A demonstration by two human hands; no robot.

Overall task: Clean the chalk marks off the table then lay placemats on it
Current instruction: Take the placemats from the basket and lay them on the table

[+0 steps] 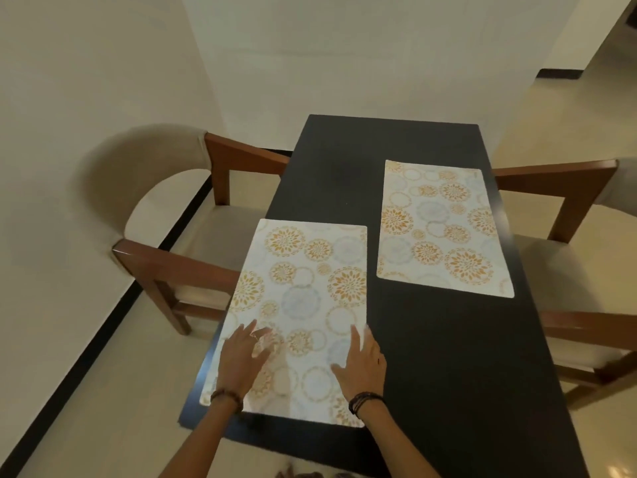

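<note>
Near placemat (303, 305): both hands flat on it, smoothing and squaring it to the table (448, 357) edge.
Left hand (241, 360): fingers straight, spread.
Right hand (362, 360): fingers straight, together.
Far placemat (444, 225): laid.

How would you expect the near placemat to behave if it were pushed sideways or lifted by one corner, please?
The near placemat lies thin and flat, so it would probably droop when lifted by a corner. Pushed with the flat left hand and right hand, it likely slides easily on the smooth dark table. It looks light.
</note>
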